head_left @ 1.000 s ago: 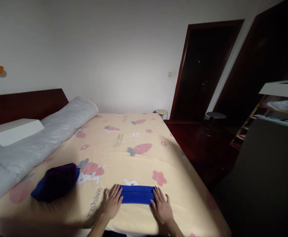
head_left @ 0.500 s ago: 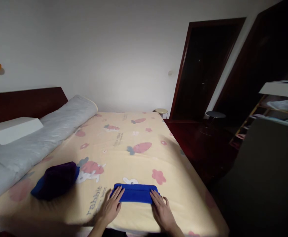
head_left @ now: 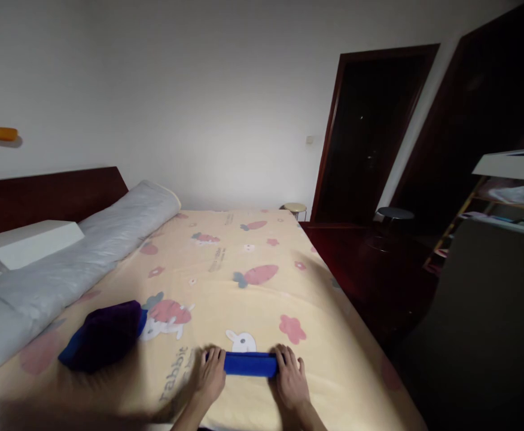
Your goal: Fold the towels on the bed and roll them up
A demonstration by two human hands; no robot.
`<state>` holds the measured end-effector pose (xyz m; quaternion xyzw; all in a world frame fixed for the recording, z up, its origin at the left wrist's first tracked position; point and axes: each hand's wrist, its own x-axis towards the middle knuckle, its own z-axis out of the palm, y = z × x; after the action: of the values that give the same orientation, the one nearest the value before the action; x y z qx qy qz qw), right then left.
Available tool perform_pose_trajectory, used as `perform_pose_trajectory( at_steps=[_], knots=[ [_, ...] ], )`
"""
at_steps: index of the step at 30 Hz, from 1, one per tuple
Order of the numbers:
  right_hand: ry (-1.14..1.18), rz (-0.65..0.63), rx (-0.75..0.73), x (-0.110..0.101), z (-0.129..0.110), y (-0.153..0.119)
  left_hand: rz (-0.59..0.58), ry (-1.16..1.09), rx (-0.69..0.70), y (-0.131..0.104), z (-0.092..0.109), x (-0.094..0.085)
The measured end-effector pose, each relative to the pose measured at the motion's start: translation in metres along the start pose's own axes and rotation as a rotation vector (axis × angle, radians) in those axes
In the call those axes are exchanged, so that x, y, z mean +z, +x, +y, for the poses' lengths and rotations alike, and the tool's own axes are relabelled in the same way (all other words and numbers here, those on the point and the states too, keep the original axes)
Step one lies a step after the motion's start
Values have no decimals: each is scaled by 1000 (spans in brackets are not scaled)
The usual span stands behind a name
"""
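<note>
A bright blue cloth (head_left: pixel 250 364), folded into a narrow strip, lies crosswise on the bed's near part. The fingers of my left hand (head_left: pixel 212 372) are curled over its left end. At the right end, my right hand (head_left: pixel 291 376) grips it in the same way, with the fingertips over the far edge. Both thumbs are mostly hidden. To the left, a crumpled dark purple and blue cloth (head_left: pixel 104 335) rests in a heap, apart from my hands.
The bed (head_left: pixel 217 269) has a cream sheet with carrots and rabbits. A grey rolled bedding piece (head_left: pixel 82 257) runs along its left side beside a white box (head_left: pixel 33 242). Beyond the right edge are a dark stool (head_left: pixel 395 213) and a shelf (head_left: pixel 513 164).
The blue cloth has become a narrower strip, folded over. My fingers went from lying flat on it to curling around its ends. The view has tilted slightly up.
</note>
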<state>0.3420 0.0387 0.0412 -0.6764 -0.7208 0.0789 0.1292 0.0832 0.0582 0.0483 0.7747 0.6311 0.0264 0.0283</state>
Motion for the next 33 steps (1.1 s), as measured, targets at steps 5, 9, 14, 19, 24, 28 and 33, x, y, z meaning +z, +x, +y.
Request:
perform_pose_trajectory(
  at_steps=[5, 9, 14, 19, 24, 28, 33],
  knots=[
    [70, 91, -212, 35, -34, -1, 80, 23, 177, 6, 35, 28],
    [87, 48, -232, 35, -32, 10, 179, 40, 255, 11, 27, 32],
    [112, 18, -303, 18, 8, 19, 148, 7, 301, 14, -15, 19],
    [99, 48, -323, 28, 9, 23, 7, -7, 212, 23, -10, 26],
    [65, 135, -356, 67, -27, 22, 144, 37, 230, 30, 31, 53],
    [66, 87, -363, 82, -10, 20, 151, -12, 328, 26, 17, 63],
    [62, 79, -188, 61, 57, 25, 88, 28, 152, 19, -51, 61]
  ],
)
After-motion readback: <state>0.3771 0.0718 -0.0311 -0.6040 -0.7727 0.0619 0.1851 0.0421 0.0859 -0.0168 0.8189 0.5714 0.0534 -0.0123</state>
